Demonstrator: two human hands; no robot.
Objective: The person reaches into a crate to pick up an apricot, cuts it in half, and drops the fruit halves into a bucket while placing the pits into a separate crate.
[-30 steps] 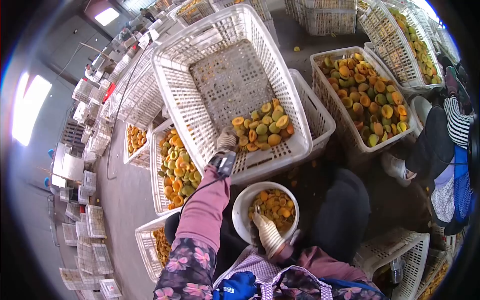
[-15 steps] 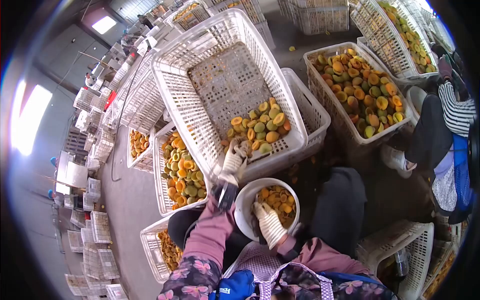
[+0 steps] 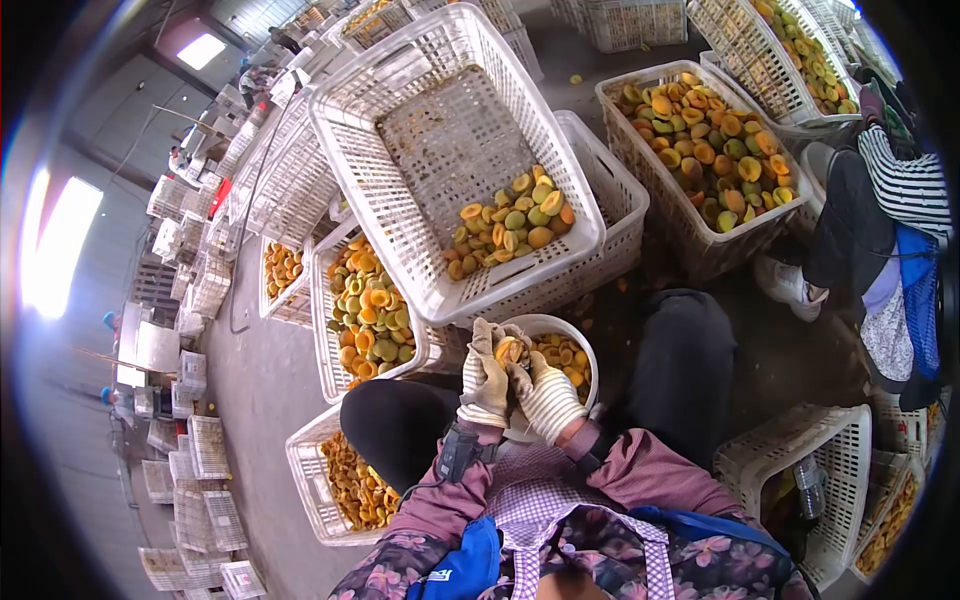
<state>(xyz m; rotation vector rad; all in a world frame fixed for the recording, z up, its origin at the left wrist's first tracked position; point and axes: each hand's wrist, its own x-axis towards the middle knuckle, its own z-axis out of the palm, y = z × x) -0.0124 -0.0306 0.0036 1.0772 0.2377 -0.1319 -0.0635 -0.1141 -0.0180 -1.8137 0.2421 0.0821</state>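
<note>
My left hand [image 3: 486, 378] and my right hand [image 3: 546, 393], both in white gloves, meet over the near side of a round white bucket [image 3: 592, 375]. Between their fingers is an orange, opened fruit [image 3: 512, 351], which both hands grip. Orange pieces [image 3: 562, 355] lie inside the bucket. Just beyond the hands, a large white crate [image 3: 455, 305] is tilted towards me, with green and orange fruit halves [image 3: 515, 222] gathered in its near corner. Whether my right hand also holds a tool is hidden.
Crates of fruit halves stand at the left [image 3: 368, 310] and right [image 3: 700, 150]. A crate of dark orange pieces [image 3: 350, 480] is at lower left. A co-worker's leg and shoe [image 3: 790, 288] are at right. A crate with a bottle [image 3: 810, 485] stands at lower right.
My left hand has come back from the fruit in the large crate to the bucket. My right hand has risen out of the bucket to meet it, and a fruit now shows between them.
</note>
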